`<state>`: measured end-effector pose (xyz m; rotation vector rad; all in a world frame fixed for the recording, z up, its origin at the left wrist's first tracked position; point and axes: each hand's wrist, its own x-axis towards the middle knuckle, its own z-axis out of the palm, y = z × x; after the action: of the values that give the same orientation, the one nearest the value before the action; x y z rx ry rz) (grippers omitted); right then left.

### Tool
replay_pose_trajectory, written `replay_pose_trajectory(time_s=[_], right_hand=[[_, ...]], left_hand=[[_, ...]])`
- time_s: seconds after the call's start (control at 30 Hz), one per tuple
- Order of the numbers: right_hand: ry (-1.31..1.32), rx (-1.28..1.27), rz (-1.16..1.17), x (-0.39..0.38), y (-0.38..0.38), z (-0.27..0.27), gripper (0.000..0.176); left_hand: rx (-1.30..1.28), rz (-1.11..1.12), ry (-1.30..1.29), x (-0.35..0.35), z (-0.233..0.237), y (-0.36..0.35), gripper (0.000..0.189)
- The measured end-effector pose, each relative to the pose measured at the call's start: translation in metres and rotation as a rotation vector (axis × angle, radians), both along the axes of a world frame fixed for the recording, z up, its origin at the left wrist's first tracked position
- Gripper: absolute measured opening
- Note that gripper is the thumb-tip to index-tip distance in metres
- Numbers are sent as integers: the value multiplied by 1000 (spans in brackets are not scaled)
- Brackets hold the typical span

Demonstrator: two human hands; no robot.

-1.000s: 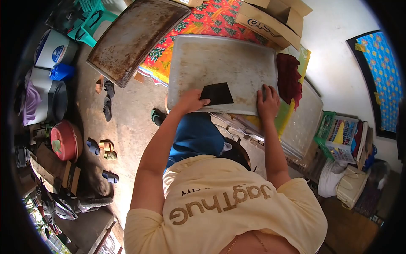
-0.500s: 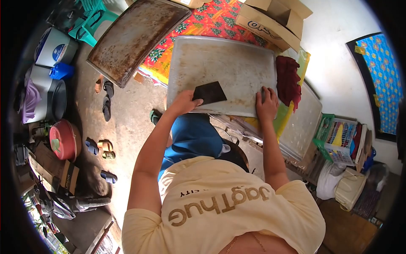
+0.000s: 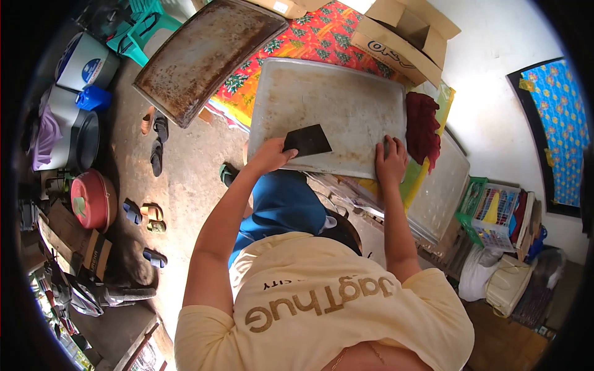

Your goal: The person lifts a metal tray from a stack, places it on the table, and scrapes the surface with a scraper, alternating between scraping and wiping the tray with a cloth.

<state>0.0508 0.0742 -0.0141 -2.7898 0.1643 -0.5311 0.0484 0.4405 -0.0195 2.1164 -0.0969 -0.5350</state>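
A worn metal baking tray (image 3: 334, 102) lies in front of me, its grey surface marked with brown stains. My left hand (image 3: 271, 155) is closed on the left end of a thin, dark, rectangular scraper (image 3: 308, 141), which lies over the tray's near-left part. On the near-right part of the tray rests my right hand (image 3: 391, 161), fingers apart and slightly bent, with nothing held in it. A dark red cloth (image 3: 422, 127) is bunched just beyond the tray's right edge.
A rust-brown tray (image 3: 207, 59) leans at the far left by a red patterned tablecloth (image 3: 315, 37). An open cardboard box (image 3: 393, 52) stands behind. More metal trays (image 3: 438, 191) lie at right, near a plastic basket (image 3: 495, 213). Slippers (image 3: 154, 258) dot the floor at left.
The whole view has shifted slightly, so the tray appears a little lower. Both hands keep nearly the same places on the tray, and the scraper stays in the left hand.
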Motion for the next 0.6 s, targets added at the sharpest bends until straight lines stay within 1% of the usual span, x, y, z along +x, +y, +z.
replay_pose_trajectory(time_s=[0.03, 0.07, 0.1, 0.13, 0.23, 0.33, 0.43, 0.53, 0.6], right_hand=[[0, 0, -2, 0, 0, -1, 40], [-2, 6, 1, 1, 1, -1, 40], [-2, 11, 3, 1, 1, 0, 40], [-2, 14, 8, 0, 1, 1, 40], [9, -1, -6, 1, 2, 0, 40], [8, 4, 2, -1, 4, 5, 40], [14, -5, -16, -1, 4, 3, 40], [1, 1, 4, -1, 3, 3, 40], [-7, -4, 2, -1, 3, 3, 40]], left_hand=[[17, 24, -9, 2, -16, 3, 25], [10, 1, 18, 2, -2, 2, 26], [3, -21, 46, -2, 25, -1, 27], [-6, -41, 75, -4, 41, -5, 28], [-58, -15, 10, -2, 29, -8, 30], [52, -141, -21, -1, 46, -22, 32], [5, -68, -48, 2, 27, -34, 33], [-42, -65, -106, 4, 19, -42, 28], [-28, -58, -75, 4, 28, -44, 28]])
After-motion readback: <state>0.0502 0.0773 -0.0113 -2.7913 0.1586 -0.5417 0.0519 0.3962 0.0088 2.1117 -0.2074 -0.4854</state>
